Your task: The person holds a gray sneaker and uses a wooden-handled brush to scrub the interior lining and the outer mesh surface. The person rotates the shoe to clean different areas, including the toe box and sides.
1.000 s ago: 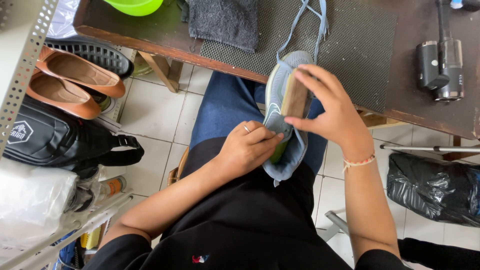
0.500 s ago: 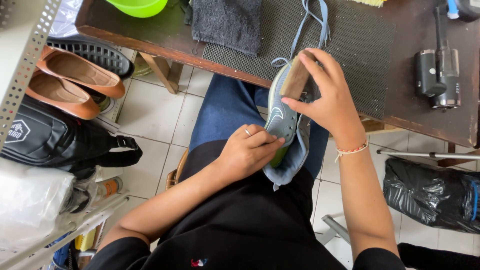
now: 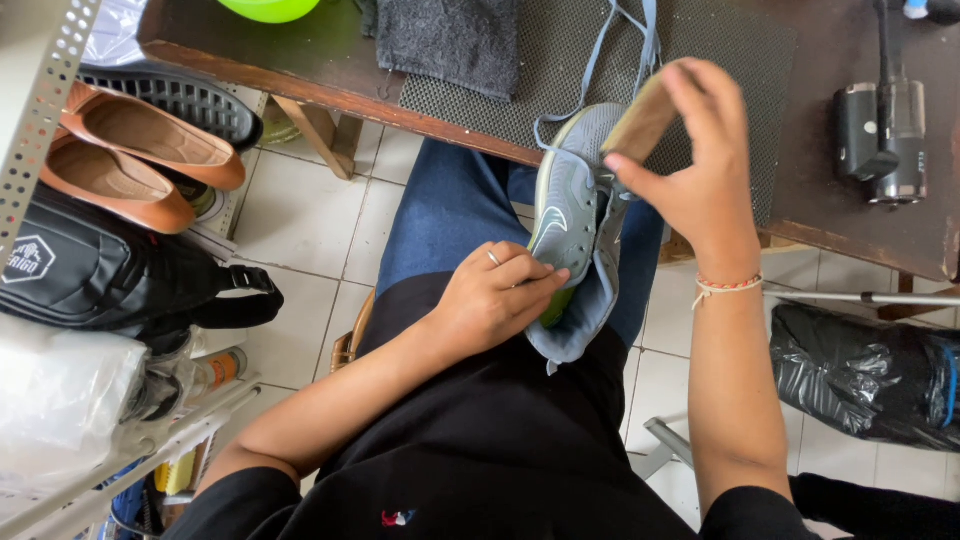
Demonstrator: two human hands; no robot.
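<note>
Two hands work a grey sneaker (image 3: 572,215) over the seated person's lap, near a dark table (image 3: 850,215) with mesh mat (image 3: 720,60). Left hand (image 3: 495,300) clamps the shoe's side; right hand (image 3: 700,165), now lifted farther up than a second ago, grips a wooden brush (image 3: 640,120) at the toe, suggesting another scrubbing stroke. Brown flats (image 3: 130,150) sit far left.

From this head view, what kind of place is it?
Probably a small shoe repair or cleaning bench. The left hand holds a grey sneaker while the right hand works a brush on it; brown flats sit shelved beside a wooden table.
</note>
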